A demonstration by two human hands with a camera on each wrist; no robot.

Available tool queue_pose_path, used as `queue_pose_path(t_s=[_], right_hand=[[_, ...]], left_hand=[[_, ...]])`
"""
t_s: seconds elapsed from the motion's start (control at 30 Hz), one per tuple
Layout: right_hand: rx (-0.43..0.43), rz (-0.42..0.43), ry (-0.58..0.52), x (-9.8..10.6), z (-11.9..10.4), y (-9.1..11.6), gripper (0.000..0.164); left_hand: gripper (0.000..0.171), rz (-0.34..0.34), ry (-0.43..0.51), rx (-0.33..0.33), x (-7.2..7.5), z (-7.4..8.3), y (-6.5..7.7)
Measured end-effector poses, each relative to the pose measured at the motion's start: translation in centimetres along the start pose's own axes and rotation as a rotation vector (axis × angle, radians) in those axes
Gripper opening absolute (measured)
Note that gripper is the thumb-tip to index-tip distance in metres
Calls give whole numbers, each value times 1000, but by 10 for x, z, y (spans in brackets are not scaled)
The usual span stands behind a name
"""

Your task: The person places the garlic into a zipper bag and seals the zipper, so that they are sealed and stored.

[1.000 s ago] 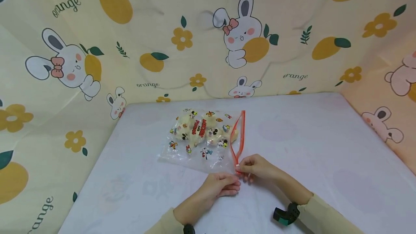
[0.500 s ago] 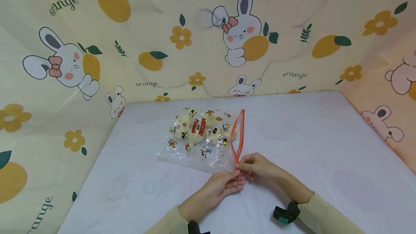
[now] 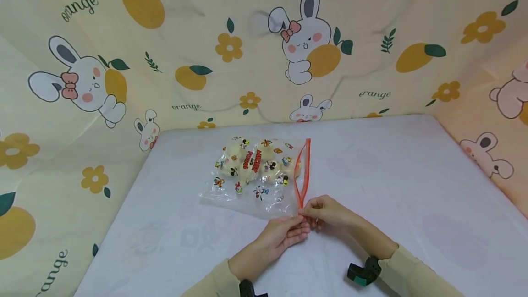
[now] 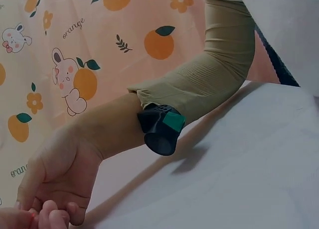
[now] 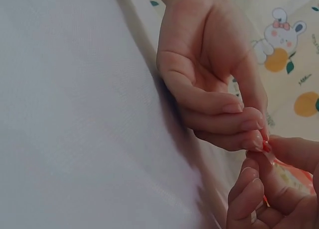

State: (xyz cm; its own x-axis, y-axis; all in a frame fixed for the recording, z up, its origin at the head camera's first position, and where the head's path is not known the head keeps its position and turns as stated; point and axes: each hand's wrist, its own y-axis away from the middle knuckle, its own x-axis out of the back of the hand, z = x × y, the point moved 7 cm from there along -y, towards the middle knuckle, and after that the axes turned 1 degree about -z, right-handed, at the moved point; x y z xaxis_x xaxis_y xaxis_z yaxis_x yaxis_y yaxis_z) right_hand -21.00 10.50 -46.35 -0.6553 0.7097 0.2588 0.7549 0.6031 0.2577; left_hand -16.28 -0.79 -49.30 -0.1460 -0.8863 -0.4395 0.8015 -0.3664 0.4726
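Observation:
A clear plastic zip bag (image 3: pixel 251 191) with cartoon prints lies on the table, its red zip edge (image 3: pixel 307 164) towards the right. Pale yellow lumps show through the plastic; their kind is unclear. The zip's two strips stand apart along most of their length and meet at the near corner. There my right hand (image 3: pixel 330 211) pinches the zip's end. From the left, my left hand (image 3: pixel 276 239) pinches the same corner between thumb and fingers. In the right wrist view, left fingertips (image 5: pixel 254 139) and right fingers (image 5: pixel 284 189) meet at a red bit of zip. The fingers cover the zip's end.
A white cloth covers the table (image 3: pixel 392 187). Behind and at the sides hangs a curtain (image 3: pixel 255 58) printed with rabbits and oranges. A black wrist camera (image 3: pixel 365 270) sits on the right forearm, near the tabletop.
My left hand has moved slightly right and up to the zip's corner, and its thumb and fingers now pinch there. The right hand has kept its hold; the bag has barely moved.

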Motion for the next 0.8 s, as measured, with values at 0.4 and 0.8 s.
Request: queue_pose_path(t_s=[0.4, 0.8], right_hand=[[-24, 7, -55, -4, 7, 0, 39], [-51, 46, -139, -4, 6, 1, 29]], left_hand=[[27, 23, -21, 1, 1, -2, -1], [30, 60, -27, 4, 0, 0, 0]])
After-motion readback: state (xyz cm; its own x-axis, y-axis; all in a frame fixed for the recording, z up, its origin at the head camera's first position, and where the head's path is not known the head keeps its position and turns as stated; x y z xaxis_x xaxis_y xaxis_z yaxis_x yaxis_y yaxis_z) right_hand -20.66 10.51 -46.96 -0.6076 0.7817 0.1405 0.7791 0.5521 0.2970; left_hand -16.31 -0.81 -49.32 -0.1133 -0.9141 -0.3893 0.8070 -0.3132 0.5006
